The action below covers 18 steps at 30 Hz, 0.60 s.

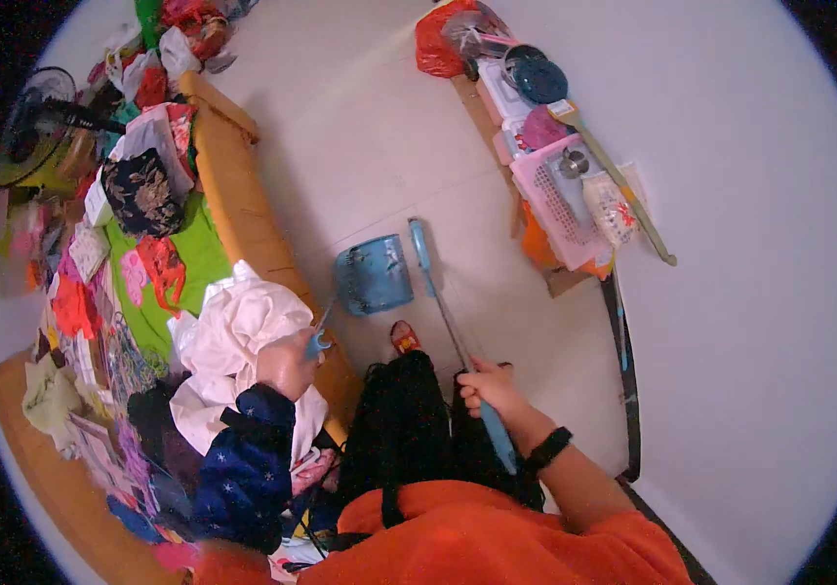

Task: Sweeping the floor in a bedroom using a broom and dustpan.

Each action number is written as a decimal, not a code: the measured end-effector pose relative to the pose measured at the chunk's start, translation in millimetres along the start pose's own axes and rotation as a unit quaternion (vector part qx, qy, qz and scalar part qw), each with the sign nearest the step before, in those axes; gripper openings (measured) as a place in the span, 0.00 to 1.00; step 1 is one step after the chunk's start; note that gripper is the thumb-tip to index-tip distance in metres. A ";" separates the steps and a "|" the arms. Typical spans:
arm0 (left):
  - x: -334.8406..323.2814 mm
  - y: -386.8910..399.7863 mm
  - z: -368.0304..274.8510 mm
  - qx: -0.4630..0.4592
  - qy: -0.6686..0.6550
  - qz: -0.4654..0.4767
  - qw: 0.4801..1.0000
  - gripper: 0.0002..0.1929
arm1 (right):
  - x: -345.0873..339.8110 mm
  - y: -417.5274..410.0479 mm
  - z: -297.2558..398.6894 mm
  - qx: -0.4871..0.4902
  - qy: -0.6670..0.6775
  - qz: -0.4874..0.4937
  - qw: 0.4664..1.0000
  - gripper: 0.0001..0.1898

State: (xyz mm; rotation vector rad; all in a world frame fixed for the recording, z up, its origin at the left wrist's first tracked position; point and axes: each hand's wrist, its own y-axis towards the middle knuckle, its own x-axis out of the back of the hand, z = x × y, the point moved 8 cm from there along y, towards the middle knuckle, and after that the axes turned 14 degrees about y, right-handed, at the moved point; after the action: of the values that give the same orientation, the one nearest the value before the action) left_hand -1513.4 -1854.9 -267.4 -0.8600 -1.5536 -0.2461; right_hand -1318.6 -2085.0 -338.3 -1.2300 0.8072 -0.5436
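My right hand [490,387] is wrapped around the shaft of a broom [449,314], below its blue grip end. The broom's narrow blue head rests on the floor ahead of my feet. Beside it lies a blue dustpan [374,276] with dark marks or debris in its pan. My left hand [287,365] is closed at the blue top of the dustpan's thin handle, its fingers partly hidden. A navy snowflake-patterned sleeve cover [243,468] covers that forearm. White cloth [250,322] is bunched right beside my left hand.
A wooden bed frame [243,190] runs along the left, heaped with clothes and bags on a green sheet [203,234]. A standing fan [38,124] is beyond. By the right wall are a pink basket [557,212], a long-handled brush [623,183] and a red bag [440,44].
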 end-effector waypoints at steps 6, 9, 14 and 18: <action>-14.2 -11.9 13.0 0.019 -0.027 0.024 0.999 0.14 | 30.9 58.8 48.4 0.261 -0.382 -0.029 0.886 0.21; -9.8 -8.5 2.3 0.018 -0.015 -0.002 1.000 0.13 | 42.3 129.8 14.0 0.226 -0.463 -0.048 0.856 0.17; -19.1 -14.9 9.3 0.037 -0.014 -0.009 0.999 0.12 | 8.6 118.3 -49.9 0.079 -0.245 -0.034 0.966 0.18; -22.7 -36.1 28.5 0.084 -0.023 -0.003 0.996 0.11 | -13.9 26.0 -12.1 0.024 -0.115 -0.025 0.993 0.26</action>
State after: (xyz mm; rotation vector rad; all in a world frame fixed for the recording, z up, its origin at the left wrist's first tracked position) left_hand -1559.8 -1871.0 -282.4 -0.7337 -1.5950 -0.0985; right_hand -1338.1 -2075.0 -361.5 -1.2446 0.5669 -0.4501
